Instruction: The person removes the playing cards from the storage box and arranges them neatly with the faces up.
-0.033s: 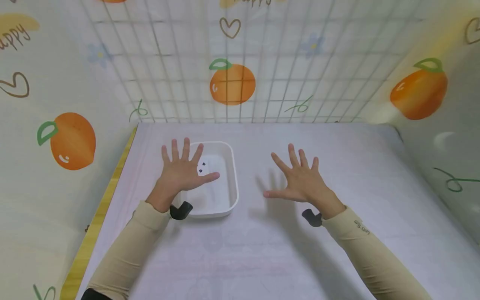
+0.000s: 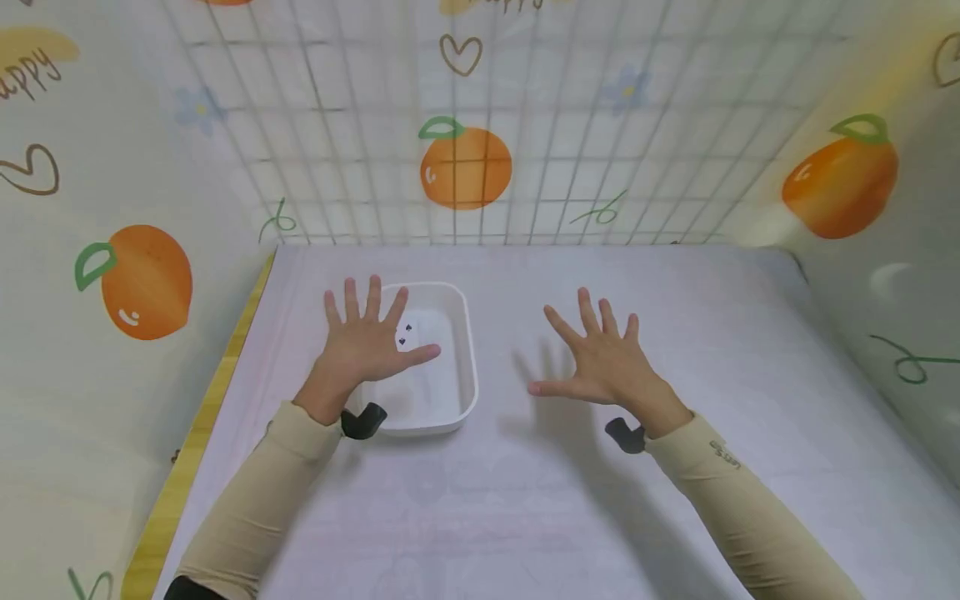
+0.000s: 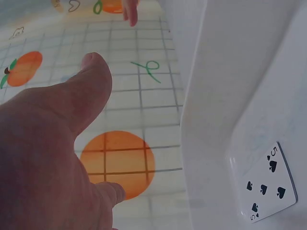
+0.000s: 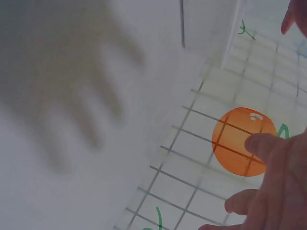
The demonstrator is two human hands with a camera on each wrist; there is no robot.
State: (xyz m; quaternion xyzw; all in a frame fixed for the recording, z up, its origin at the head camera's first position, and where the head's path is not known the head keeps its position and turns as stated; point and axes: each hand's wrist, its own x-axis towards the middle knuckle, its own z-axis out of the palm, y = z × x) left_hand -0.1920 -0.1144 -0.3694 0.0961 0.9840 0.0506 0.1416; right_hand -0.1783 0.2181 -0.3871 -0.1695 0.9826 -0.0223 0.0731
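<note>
My left hand [image 2: 363, 346] hovers over the left part of a white rectangular tray [image 2: 470, 350], fingers spread and straight, holding nothing. Inside the tray lies a five of spades playing card [image 3: 269, 189], seen whole in the left wrist view; from the head it is mostly covered by that hand. To the right of the tray, my right hand [image 2: 607, 365] is held above the table with its fingers spread, also holding nothing. Its shadow falls on the white cloth.
A white cloth [image 2: 450, 517] covers the table, with a yellow strip [image 2: 183, 467] along the left edge. Behind stands a wire grid [image 2: 337, 167] under a sheet printed with oranges. Similar printed sheets [image 2: 862, 275] hang at both sides. Each wrist carries a dark mount [image 2: 363, 422].
</note>
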